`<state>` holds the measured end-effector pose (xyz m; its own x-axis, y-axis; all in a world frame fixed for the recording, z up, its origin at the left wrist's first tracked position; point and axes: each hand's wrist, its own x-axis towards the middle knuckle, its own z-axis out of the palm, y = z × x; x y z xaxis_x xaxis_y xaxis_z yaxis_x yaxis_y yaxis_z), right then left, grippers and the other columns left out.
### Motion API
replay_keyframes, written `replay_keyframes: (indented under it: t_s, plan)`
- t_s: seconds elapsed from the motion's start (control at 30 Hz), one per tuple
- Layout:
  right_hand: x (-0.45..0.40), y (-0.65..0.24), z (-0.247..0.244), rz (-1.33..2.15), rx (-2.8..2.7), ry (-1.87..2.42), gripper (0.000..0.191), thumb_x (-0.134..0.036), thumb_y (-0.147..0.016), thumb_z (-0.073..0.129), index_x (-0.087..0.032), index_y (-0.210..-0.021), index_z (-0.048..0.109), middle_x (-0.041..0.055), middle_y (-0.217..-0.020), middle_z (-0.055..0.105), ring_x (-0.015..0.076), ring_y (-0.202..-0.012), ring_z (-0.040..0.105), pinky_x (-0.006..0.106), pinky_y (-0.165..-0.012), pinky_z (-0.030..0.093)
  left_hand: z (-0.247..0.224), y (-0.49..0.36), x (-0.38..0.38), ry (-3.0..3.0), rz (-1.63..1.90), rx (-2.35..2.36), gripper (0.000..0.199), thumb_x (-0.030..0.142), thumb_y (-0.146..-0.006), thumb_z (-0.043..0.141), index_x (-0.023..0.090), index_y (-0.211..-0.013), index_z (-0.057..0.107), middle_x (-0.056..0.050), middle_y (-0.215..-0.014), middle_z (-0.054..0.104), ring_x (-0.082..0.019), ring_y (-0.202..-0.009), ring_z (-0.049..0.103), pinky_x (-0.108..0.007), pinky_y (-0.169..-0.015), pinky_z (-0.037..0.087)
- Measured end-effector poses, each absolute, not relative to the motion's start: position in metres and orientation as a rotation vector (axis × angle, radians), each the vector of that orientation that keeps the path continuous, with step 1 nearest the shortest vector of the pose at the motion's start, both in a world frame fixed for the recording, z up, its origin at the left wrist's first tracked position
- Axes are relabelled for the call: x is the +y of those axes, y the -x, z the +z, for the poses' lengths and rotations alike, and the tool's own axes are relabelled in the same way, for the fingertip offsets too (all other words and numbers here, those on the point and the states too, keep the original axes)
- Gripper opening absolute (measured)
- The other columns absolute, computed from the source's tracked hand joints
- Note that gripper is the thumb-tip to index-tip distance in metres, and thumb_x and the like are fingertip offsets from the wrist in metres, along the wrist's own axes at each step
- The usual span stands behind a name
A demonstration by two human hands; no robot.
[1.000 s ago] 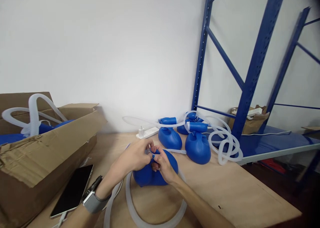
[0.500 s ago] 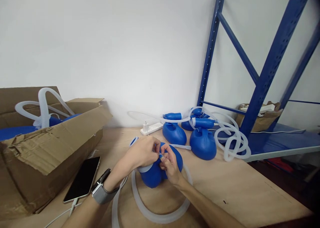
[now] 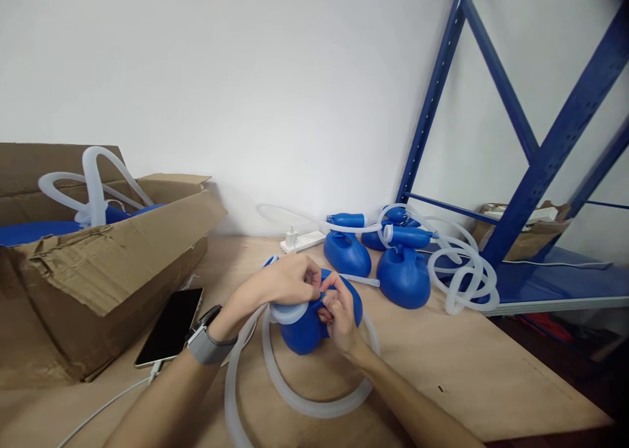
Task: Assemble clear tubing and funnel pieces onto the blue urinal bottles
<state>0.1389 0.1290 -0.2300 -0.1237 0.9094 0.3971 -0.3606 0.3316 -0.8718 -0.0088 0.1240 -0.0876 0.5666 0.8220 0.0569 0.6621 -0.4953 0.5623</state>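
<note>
I pinch small blue part (image 3: 322,296) with left hand (image 3: 289,281) and right hand (image 3: 341,316) over blue container (image 3: 301,337); power strip (image 3: 305,240) by tabletop's (image 3: 472,376) back edge.

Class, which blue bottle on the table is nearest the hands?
The front bottle: the left hand and right hand meet over it. The other bottles on the table are farther back, towards the wall.

Blue container (image 3: 301,338) partly hidden by hands (image 3: 289,281) (image 3: 343,320), cardboard box (image 3: 132,253) cropped left
</note>
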Motion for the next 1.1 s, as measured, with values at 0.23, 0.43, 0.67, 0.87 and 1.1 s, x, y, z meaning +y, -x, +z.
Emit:
replay_keyframes:
  t_s: [0.23,0.43,0.67,0.87,1.1]
  plan:
    - [0.135,-0.142,-0.21,1.159,-1.1,0.571,0.023,-0.044,-0.082,0.061,-0.024,-0.084,0.049,-0.0094,-0.056,0.032,0.0077,-0.044,0.025,0.02,-0.043,0.022,-0.073,0.022,0.101,-2.489,0.54,1.09,0.043,0.054,-0.088,0.061,0.025,-0.12,0.066,-0.004,-0.113,0.071,-0.024,-0.098,0.065,-0.029,-0.082,0.047]
    - [0.138,-0.148,-0.187,1.192,-1.141,0.544,0.042,-0.061,-0.083,0.065,-0.024,-0.103,0.062,-0.0003,-0.077,0.057,0.0146,-0.064,0.052,0.026,-0.057,0.044,-0.066,0.04,0.108,-2.58,0.651,1.194,0.06,0.047,-0.081,0.071,0.027,-0.136,0.059,-0.008,-0.129,0.067,-0.031,-0.115,0.061,-0.037,-0.098,0.046]
    - [0.164,-0.172,-0.175,0.937,-1.626,0.618,0.062,-0.053,-0.086,0.07,-0.03,-0.141,0.053,0.0092,-0.135,0.059,0.0274,-0.122,0.057,0.044,-0.105,0.044,-0.047,0.081,0.131,-2.221,0.969,1.256,0.065,0.061,-0.074,0.074,0.028,-0.13,0.063,-0.004,-0.126,0.068,-0.029,-0.113,0.064,-0.036,-0.092,0.056]
    - [0.176,-0.196,-0.192,0.669,-1.988,0.966,0.042,-0.053,-0.091,0.065,-0.029,-0.125,0.068,0.0078,-0.126,0.065,0.031,-0.121,0.057,0.051,-0.11,0.038,-0.041,0.122,0.133,-1.881,1.369,1.422,0.065,0.058,-0.071,0.079,0.029,-0.126,0.064,-0.005,-0.126,0.066,-0.03,-0.106,0.068,-0.031,-0.072,0.064]
    - [0.187,-0.215,-0.209,0.583,-1.819,1.048,0.044,-0.05,-0.102,0.043,-0.027,-0.136,0.06,0.0089,-0.135,0.063,0.0284,-0.126,0.056,0.048,-0.112,0.039,-0.048,0.11,0.142,-1.924,1.277,1.335,0.067,0.059,-0.073,0.078,0.028,-0.13,0.062,-0.006,-0.125,0.068,-0.029,-0.104,0.069,-0.034,-0.077,0.065]
